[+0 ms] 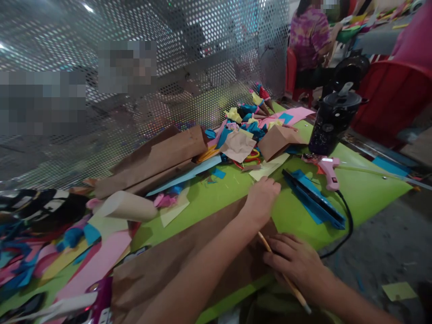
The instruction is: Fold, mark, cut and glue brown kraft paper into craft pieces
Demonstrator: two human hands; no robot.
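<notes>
Head view: by the table's (371, 195) near edge, the right hand (295, 261) pinched a pencil (296, 292); the left hand (263, 202), grip unclear, best kept brown paper (182, 252) flat.

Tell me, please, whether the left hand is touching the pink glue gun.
Apart: the head view shows green tabletop and a blue item between the left hand and the pink glue gun.

Coloured paper (107, 256) lies left of a pink glue gun (330, 170) on a green desk (367, 191) in a craft workshop.
</notes>
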